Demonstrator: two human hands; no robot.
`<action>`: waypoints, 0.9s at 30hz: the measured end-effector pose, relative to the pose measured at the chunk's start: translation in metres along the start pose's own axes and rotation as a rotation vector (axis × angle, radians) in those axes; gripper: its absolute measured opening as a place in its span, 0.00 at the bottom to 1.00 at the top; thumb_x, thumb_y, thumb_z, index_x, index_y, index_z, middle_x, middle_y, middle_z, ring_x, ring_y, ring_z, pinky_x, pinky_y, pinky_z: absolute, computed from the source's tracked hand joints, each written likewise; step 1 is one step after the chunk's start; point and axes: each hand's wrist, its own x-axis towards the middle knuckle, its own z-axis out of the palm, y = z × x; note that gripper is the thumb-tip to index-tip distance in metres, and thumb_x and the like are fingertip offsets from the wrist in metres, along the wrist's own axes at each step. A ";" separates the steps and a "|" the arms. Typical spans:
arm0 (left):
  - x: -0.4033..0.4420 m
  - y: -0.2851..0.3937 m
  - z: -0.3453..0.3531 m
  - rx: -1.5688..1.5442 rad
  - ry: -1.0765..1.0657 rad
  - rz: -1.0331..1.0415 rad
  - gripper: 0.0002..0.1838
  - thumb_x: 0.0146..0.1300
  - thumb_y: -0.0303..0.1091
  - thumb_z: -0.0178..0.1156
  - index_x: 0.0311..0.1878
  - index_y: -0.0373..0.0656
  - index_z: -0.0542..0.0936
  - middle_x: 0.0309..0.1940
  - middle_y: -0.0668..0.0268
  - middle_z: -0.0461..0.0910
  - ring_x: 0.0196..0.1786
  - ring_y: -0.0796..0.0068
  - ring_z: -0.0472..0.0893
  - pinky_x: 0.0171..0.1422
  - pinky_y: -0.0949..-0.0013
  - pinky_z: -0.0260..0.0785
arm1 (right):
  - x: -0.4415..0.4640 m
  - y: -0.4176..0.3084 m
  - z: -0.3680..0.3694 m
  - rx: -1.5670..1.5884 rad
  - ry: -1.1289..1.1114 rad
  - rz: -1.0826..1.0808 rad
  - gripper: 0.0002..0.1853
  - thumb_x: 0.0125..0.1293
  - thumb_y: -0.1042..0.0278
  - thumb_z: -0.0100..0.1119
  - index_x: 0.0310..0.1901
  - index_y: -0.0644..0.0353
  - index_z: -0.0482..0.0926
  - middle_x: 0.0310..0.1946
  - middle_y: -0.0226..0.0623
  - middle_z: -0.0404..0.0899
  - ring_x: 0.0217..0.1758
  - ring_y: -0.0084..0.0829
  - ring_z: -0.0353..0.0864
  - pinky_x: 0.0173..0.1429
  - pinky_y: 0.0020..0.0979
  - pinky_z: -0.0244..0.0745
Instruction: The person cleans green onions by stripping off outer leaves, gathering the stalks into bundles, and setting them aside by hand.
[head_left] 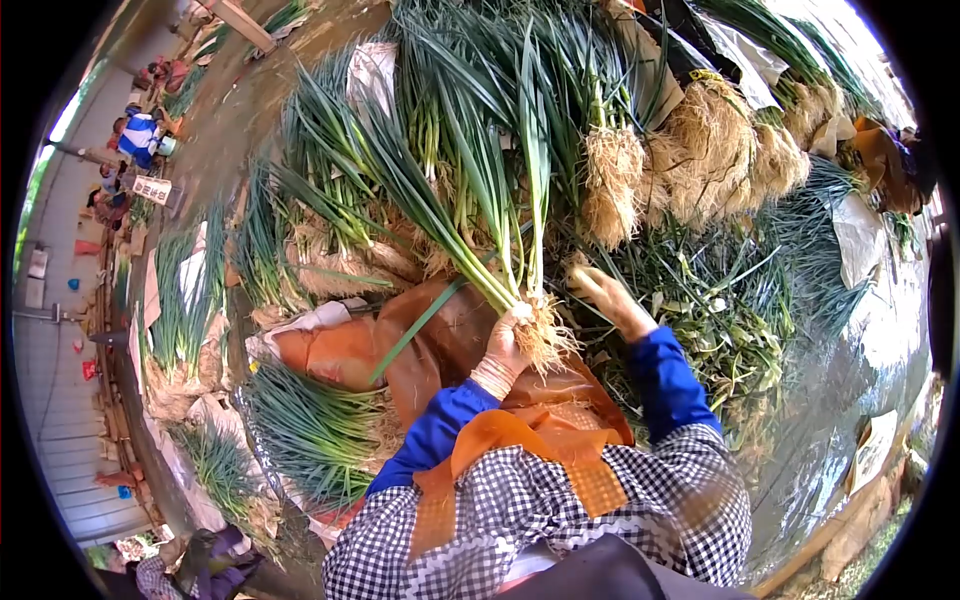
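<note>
My left hand (508,345) is closed around the base of a small bunch of green onions (488,278). Their pale, tangled roots (545,335) stick out beside my fist, and the long green leaves fan upward and away from me. Just right of the stalks is my right hand (608,297), its fingers stretched toward the upper left, apart from the bunch, with nothing plainly held. Beneath that hand lies a heap of loose, trimmed leaves (700,320). An orange-brown apron or sheet (420,320) covers my lap, with a single leaf lying across it.
More green onions (450,90) lie in front, and tied bundles with thick roots (710,140) sit at upper right. Another pile (310,430) rests at my left. Wet, shiny ground (850,400) stretches to the right. Several people (140,135) are in the far left background.
</note>
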 end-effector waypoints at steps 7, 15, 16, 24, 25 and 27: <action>-0.012 0.017 0.013 0.276 0.150 -0.072 0.11 0.56 0.25 0.58 0.43 0.36 0.74 0.33 0.63 0.79 0.34 0.72 0.79 0.42 0.70 0.75 | 0.057 0.003 0.083 -0.236 0.161 -0.262 0.14 0.65 0.59 0.54 0.41 0.62 0.77 0.26 0.41 0.80 0.29 0.38 0.80 0.33 0.34 0.73; 0.017 0.008 -0.009 0.179 -0.141 -0.206 0.15 0.53 0.20 0.57 0.45 0.36 0.74 0.33 0.68 0.77 0.35 0.78 0.77 0.43 0.77 0.72 | 0.057 0.087 0.037 -0.862 0.476 -0.153 0.14 0.66 0.54 0.47 0.29 0.52 0.75 0.19 0.33 0.77 0.24 0.31 0.80 0.27 0.33 0.74; 0.010 0.012 -0.003 0.188 -0.050 -0.179 0.16 0.51 0.20 0.57 0.46 0.35 0.73 0.34 0.67 0.76 0.38 0.75 0.78 0.48 0.75 0.73 | 0.034 0.064 0.011 -0.744 0.404 0.191 0.13 0.65 0.54 0.50 0.35 0.55 0.77 0.24 0.41 0.79 0.30 0.43 0.80 0.35 0.41 0.76; -0.006 0.010 0.013 0.403 0.051 -0.043 0.21 0.51 0.19 0.55 0.51 0.38 0.73 0.46 0.61 0.76 0.46 0.71 0.77 0.54 0.70 0.72 | -0.063 0.007 -0.077 -1.135 -0.255 0.273 0.26 0.62 0.41 0.51 0.43 0.60 0.79 0.35 0.39 0.82 0.39 0.40 0.82 0.46 0.35 0.76; -0.004 0.008 0.006 0.502 0.055 -0.060 0.21 0.51 0.19 0.55 0.52 0.38 0.72 0.43 0.64 0.76 0.47 0.71 0.77 0.54 0.70 0.72 | -0.048 -0.010 -0.052 -0.895 -0.063 0.042 0.27 0.61 0.39 0.52 0.35 0.61 0.77 0.29 0.40 0.80 0.33 0.39 0.81 0.39 0.35 0.75; 0.000 0.005 0.003 0.567 0.081 -0.044 0.21 0.51 0.18 0.55 0.52 0.38 0.73 0.42 0.65 0.76 0.47 0.71 0.77 0.53 0.70 0.72 | -0.025 -0.058 0.004 -0.769 0.017 -0.220 0.25 0.60 0.39 0.53 0.32 0.59 0.77 0.26 0.42 0.78 0.30 0.40 0.80 0.34 0.38 0.74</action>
